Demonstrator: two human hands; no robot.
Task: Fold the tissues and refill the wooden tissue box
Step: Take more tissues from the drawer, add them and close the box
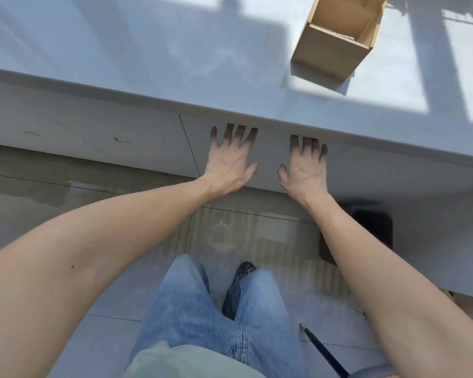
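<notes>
A tan box [336,47] with an open top stands on the white countertop [175,66] at the upper right; its inside looks empty, and I cannot tell if it is wood or cardboard. No tissues are in view. My left hand [231,162] and my right hand [305,167] lie flat, fingers spread, against a white cabinet front [268,156] just under the counter's edge. Their fingertips are hidden in the shadow beneath the overhang. Neither hand holds anything.
The counter's front edge [230,110] runs diagonally across the view. Below are a tiled floor [243,233], my jeans [210,309] and a dark shoe [243,270]. A dark opening [372,227] shows at the right, and a thin black rod [322,350] lies on the floor.
</notes>
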